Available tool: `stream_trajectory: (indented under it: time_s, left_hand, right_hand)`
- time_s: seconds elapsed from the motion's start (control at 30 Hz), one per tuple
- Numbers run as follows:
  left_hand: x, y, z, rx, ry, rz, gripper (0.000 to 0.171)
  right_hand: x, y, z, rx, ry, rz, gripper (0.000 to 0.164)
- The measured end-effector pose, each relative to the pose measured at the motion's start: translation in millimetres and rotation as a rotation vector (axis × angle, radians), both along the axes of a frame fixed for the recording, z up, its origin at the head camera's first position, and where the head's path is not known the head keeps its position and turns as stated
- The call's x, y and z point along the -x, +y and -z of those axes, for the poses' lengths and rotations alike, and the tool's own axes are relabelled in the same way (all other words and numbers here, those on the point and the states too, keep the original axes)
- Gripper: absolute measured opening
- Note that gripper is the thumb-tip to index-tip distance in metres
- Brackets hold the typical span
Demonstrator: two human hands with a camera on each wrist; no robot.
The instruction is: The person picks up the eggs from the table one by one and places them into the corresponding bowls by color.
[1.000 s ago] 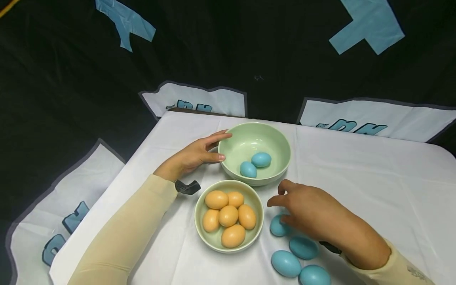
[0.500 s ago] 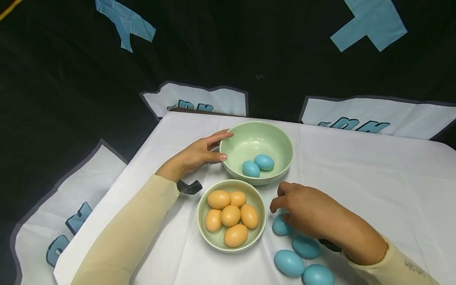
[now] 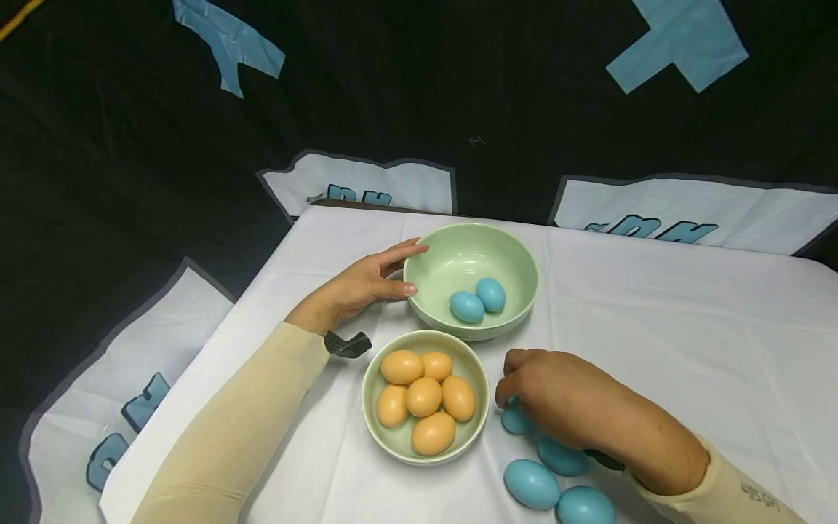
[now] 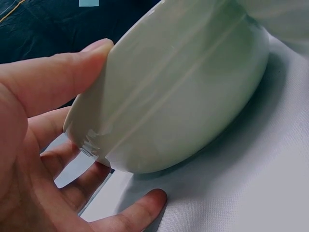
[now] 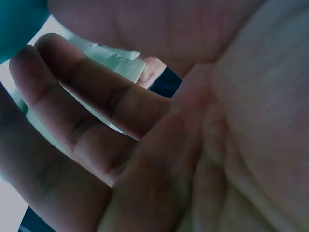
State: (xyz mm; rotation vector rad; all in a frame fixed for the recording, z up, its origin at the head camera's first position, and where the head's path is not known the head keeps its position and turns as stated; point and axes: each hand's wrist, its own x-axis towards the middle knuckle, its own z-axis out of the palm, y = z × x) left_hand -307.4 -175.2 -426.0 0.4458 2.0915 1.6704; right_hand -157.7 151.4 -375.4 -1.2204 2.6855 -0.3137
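Note:
My left hand (image 3: 363,284) holds the left rim of the larger pale green bowl (image 3: 432,255); in the left wrist view the thumb meets the rim and the fingers lie along the bowl's outside. Two blue eggs (image 3: 467,307) rest inside it. Right of the smaller bowl, my right hand (image 3: 563,393) has its fingers curled down around a blue egg (image 3: 517,420), partly hidden beneath them. The right wrist view shows the fingertips against that egg (image 5: 19,24). Several more blue eggs (image 3: 532,484) lie on the cloth below that hand.
A smaller green bowl (image 3: 373,433) filled with several orange eggs (image 3: 424,397) stands in front of the larger bowl. White cloth (image 3: 687,320) covers the table. Behind hangs a black backdrop (image 3: 419,94) with blue and white patches.
My right hand's fingers have closed in and lowered around the nearest loose blue egg. The two eggs in the larger bowl have rolled and turned slightly. The left hand keeps its place on the rim.

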Motion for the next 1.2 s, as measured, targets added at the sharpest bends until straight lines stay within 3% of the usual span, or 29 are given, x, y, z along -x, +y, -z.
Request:
stream_trajectory:
  time_s: [0.17,0.53,1.0,1.2]
  left_hand:
    - [0.6,0.8,-0.1,0.008,-0.002,-0.001,0.075]
    - [1.2,0.8,-0.1,0.006,0.006,0.004,0.075]
    - [0.8,-0.1,-0.1,0.003,-0.003,0.005,0.076]
    - [0.6,-0.2,-1.3,0.012,-0.003,0.005,0.075]
  right_hand:
    - [-2.7,-0.8,0.0,-0.024,-0.026,0.004,0.045]
    - [-3.9,-0.6,1.1,-0.047,-0.039,0.017,0.028]
    - [-2.1,0.3,5.6,-0.047,-0.016,-0.022,0.04]
    - [-3.3,-0.2,6.4,-0.047,-0.029,-0.003,0.036]
